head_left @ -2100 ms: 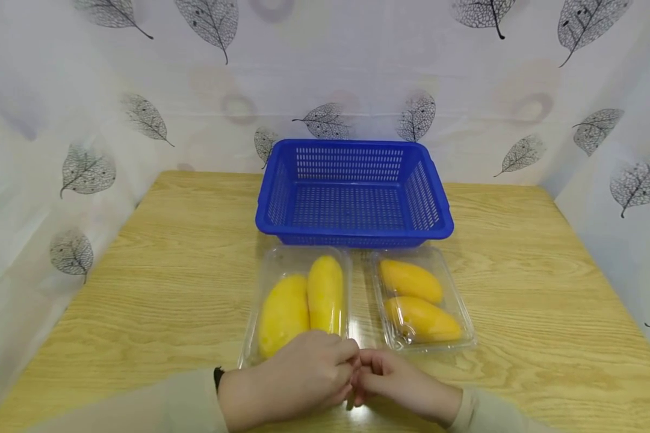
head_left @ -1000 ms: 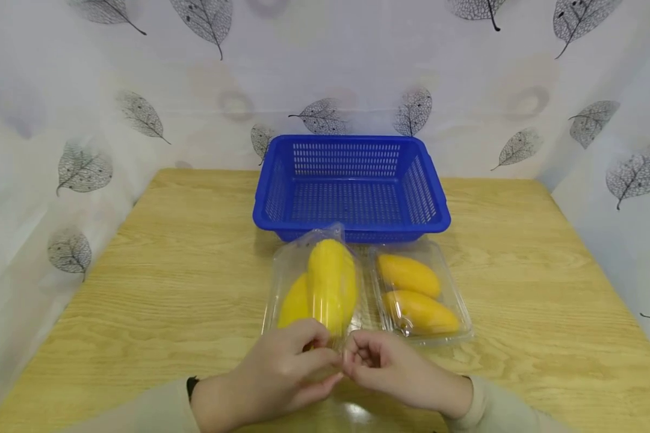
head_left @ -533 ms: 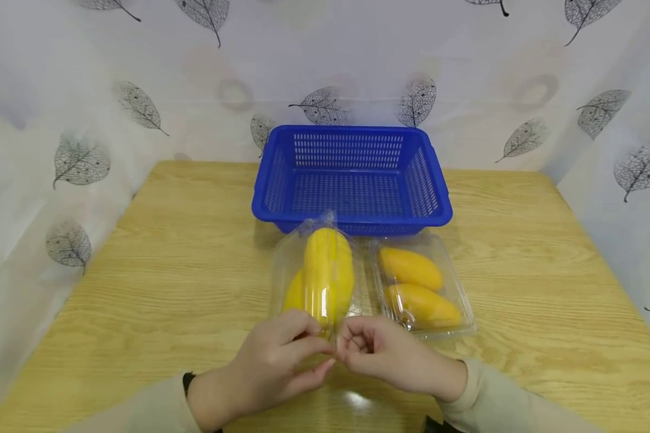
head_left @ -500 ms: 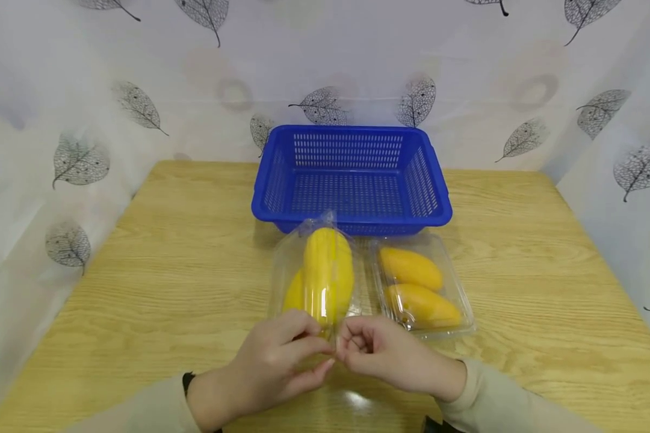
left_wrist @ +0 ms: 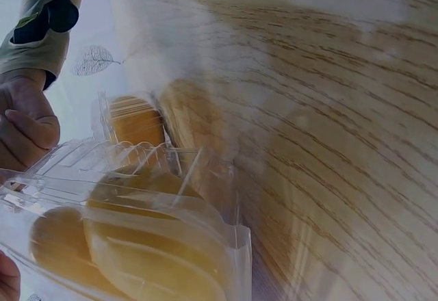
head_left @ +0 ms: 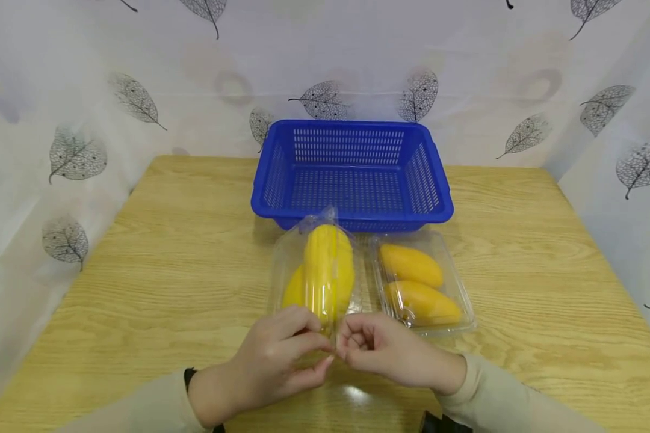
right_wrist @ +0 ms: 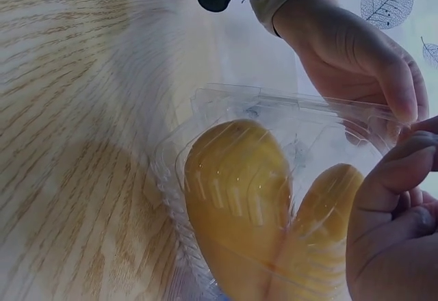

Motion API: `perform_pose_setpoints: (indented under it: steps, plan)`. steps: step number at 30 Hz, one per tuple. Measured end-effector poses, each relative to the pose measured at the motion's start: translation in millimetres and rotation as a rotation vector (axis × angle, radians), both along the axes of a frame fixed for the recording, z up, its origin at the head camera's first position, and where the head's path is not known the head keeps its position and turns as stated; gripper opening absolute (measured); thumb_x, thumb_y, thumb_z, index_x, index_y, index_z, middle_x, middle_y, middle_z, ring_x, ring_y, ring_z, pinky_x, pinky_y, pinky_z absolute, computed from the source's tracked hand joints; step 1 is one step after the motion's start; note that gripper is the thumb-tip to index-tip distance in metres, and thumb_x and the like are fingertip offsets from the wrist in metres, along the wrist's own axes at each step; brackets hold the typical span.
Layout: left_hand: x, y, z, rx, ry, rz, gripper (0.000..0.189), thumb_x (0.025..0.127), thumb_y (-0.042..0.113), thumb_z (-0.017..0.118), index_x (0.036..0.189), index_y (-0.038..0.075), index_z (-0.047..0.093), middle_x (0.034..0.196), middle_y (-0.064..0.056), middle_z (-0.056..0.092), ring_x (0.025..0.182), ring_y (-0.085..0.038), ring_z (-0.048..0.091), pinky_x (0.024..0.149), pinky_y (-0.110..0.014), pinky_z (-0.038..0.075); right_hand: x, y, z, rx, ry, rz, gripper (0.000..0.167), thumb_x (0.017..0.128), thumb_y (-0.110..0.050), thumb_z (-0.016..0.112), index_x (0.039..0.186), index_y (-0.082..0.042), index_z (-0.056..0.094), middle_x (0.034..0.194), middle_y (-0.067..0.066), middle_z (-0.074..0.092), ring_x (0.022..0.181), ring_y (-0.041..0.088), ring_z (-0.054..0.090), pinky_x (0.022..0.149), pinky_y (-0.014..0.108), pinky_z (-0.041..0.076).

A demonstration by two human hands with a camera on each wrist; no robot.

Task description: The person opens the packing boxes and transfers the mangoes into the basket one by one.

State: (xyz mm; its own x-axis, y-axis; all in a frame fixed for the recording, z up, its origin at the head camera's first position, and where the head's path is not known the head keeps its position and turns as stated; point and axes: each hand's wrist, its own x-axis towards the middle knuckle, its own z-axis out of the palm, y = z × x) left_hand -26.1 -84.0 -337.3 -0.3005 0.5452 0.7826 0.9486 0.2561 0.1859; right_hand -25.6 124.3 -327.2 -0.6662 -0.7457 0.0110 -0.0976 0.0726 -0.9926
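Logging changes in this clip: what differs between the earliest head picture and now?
The left clear box, lying flat at first, is now tilted up, its two yellow fruits shifted right and overlapping. The left hand and right hand pinch its near edge. The blue basket and right clear box stayed put.

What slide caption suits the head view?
Left hand and right hand pinch one clear fruit box, blue basket beyond.

The left hand (head_left: 276, 358) hides part of the clear box (head_left: 287, 258) beyond it; a black object (head_left: 443, 423) below the right hand (head_left: 392, 352) is cropped.
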Motion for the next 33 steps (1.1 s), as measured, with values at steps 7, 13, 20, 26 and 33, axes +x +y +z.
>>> perform_pose_setpoints:
  steps: [7,13,20,26,33]
  plan:
    - [-0.5,-0.4,-1.0,0.008,-0.009,-0.005,0.023,0.089,0.019,0.051,0.077,0.008,0.067,0.079,0.000,0.051,0.066,-0.011,0.048,0.062,-0.014,0.043,-2.1,1.0,-0.1,0.007,-0.015,0.022,0.006,0.086,0.000,0.056,0.082,-0.003,0.055,0.063,-0.010,0.045,0.055,-0.001,0.037,0.047,0.014,0.031]
    - [-0.3,-1.6,-1.9,0.027,-0.028,-0.010,0.023,0.090,0.020,0.052,0.077,0.008,0.068,0.078,0.001,0.050,0.066,-0.010,0.047,0.061,-0.013,0.042,-2.1,1.5,0.8,-0.009,-0.013,0.041,0.006,0.090,-0.002,0.053,0.085,-0.002,0.056,0.061,-0.008,0.043,0.053,-0.001,0.037,0.044,0.016,0.031]
    - [0.7,-2.7,-3.3,0.054,-0.050,-0.008,0.024,0.091,0.020,0.053,0.078,0.007,0.069,0.078,0.001,0.050,0.065,-0.010,0.046,0.060,-0.012,0.041,1.3,0.4,5.4,0.075,-0.025,-0.013,0.012,0.094,-0.016,0.055,0.088,-0.007,0.061,0.060,-0.007,0.049,0.052,0.002,0.045,0.045,0.023,0.043]
    - [2.2,-2.3,-4.1,0.072,-0.057,-0.008,0.024,0.091,0.020,0.054,0.078,0.007,0.069,0.078,0.000,0.050,0.065,-0.010,0.046,0.061,-0.012,0.041,3.3,-0.5,8.4,0.103,-0.037,-0.040,0.015,0.093,-0.017,0.057,0.089,-0.005,0.065,0.061,-0.002,0.056,0.053,0.005,0.052,0.048,0.031,0.050]
    - [2.4,-1.1,-5.1,0.101,-0.043,-0.012,0.024,0.090,0.019,0.054,0.076,0.006,0.068,0.078,-0.001,0.050,0.065,-0.010,0.046,0.062,-0.013,0.041,3.3,-0.9,11.7,0.084,-0.074,-0.020,0.015,0.093,-0.015,0.057,0.088,-0.002,0.064,0.059,0.003,0.058,0.053,0.005,0.053,0.048,0.030,0.050]
